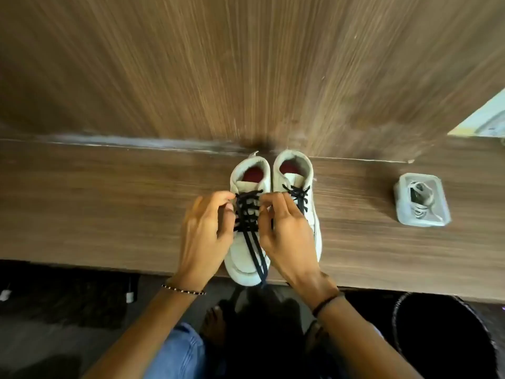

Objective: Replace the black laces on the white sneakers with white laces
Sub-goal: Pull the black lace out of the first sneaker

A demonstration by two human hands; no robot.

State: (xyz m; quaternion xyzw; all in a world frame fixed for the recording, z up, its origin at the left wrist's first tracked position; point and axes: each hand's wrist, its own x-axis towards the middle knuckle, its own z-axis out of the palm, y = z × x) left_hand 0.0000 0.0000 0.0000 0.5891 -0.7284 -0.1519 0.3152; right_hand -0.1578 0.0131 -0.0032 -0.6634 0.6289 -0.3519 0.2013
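**Loosening the black laces at the upper eyelets.**
Fingers (218, 199) of left hand (203, 233) and right hand (287, 236) curled, pinching the black laces (247, 212) either side of the top crossings, probably to slacken them; loose ends trailing over the toe; white sneakers (246, 258) paired on the table (109, 214), both laced black.

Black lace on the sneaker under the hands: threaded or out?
Threaded, untied: the lace crosses the eyelets of the sneaker, both loose ends trailing over the toe. Left hand and right hand pinch it.
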